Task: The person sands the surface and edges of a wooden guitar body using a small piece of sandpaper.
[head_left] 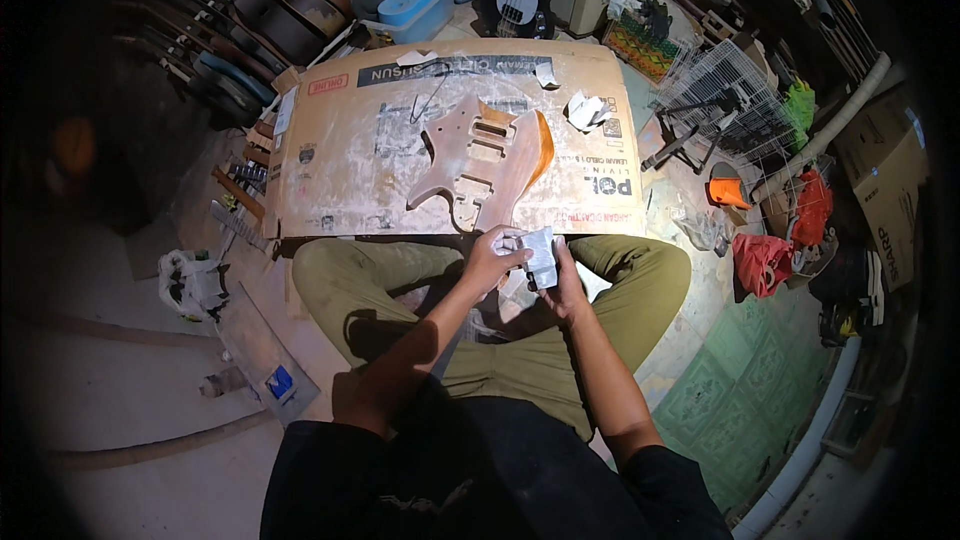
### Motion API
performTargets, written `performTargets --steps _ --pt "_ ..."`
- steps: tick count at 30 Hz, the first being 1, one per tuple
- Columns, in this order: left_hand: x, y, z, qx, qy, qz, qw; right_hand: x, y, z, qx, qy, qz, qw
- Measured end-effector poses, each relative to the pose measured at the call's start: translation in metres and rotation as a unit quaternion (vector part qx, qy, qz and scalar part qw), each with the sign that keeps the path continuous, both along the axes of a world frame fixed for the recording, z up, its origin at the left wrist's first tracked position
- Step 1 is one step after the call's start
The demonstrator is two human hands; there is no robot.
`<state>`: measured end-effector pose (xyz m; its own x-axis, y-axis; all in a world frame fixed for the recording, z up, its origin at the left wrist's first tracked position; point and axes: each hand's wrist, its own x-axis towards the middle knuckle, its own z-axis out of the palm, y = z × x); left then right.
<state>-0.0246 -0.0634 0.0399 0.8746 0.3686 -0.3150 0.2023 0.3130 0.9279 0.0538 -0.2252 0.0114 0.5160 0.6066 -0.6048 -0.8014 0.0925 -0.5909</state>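
Left hand [495, 255] and right hand [568, 285] pinch a gray sheet [540, 252], likely sandpaper being folded and needing creasing next, an electric-guitar body [488, 165] beyond.

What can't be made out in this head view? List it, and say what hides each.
All in the head view:
Right hand: some fingers are hidden behind the folded paper.
Folded paper: its far side faces away from the camera.
Guitar body: its underside is hidden, lying against the cardboard.
Black guitar: its upper neck is blurred.
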Motion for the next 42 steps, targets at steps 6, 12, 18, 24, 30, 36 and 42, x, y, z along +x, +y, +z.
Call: performTargets --steps 6,12,18,24,30,36,42 --pt "0.004 -0.004 0.001 0.017 0.006 -0.026 0.999 0.002 -0.008 0.002 0.086 0.063 -0.021 0.994" --pt "0.01 0.002 -0.005 -0.035 -0.004 -0.065 0.997 0.002 -0.01 0.0 0.099 0.104 -0.039 0.989" --pt "0.009 0.004 -0.009 -0.074 0.011 -0.076 0.994 0.002 -0.01 0.004 0.101 0.13 -0.046 0.985" --pt "0.006 0.01 -0.021 -0.053 0.008 -0.089 0.995 0.007 -0.011 0.001 0.092 0.113 -0.068 0.987" --pt "0.009 0.013 -0.025 -0.039 0.006 -0.09 0.995 0.005 -0.007 0.005 0.077 0.118 -0.082 0.987" --pt "0.006 0.017 -0.029 -0.081 0.021 -0.052 0.995 0.003 -0.009 -0.007 0.057 0.107 -0.058 0.991" --pt "0.007 0.014 -0.016 -0.073 0.032 -0.041 0.996 0.003 -0.009 -0.011 0.06 0.095 -0.069 0.991"
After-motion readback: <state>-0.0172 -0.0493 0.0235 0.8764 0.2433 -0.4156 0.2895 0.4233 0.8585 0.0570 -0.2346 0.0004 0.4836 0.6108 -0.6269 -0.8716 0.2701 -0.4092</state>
